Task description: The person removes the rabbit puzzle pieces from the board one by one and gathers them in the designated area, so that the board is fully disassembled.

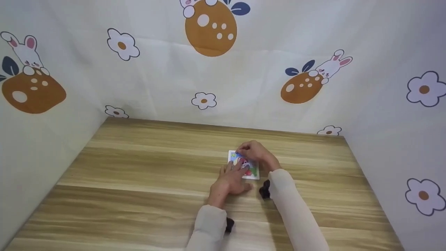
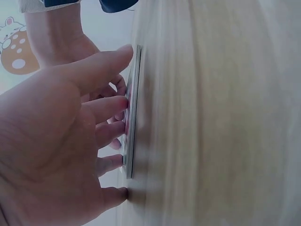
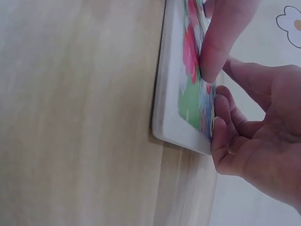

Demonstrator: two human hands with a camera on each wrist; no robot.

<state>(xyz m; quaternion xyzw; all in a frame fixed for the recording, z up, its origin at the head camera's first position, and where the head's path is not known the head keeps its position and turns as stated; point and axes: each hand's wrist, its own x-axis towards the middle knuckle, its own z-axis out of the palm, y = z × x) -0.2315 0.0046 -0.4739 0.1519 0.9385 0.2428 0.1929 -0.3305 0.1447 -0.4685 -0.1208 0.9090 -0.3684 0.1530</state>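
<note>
A small square picture board [image 1: 253, 173] with a white border and a colourful print lies flat on the wooden table. Thin seams cross its print in the right wrist view, like those of a jigsaw puzzle. My left hand [image 1: 231, 179] spreads over its lower left part, several straight fingertips touching the picture. The left thumb [image 2: 106, 66] stands apart from the other fingers. At the board's far edge is my right hand [image 1: 256, 151], its fingers [image 3: 221, 134] bent and their tips on the print; I cannot tell whether they pinch a piece.
The wooden table [image 1: 139, 167] runs back to a pale cloth wall [image 1: 156, 69] printed with rabbits, fruit and flowers. Similar cloth encloses both sides. Dark wrist mounts [image 1: 265, 190] stick out beneath the sleeves, close to the tabletop.
</note>
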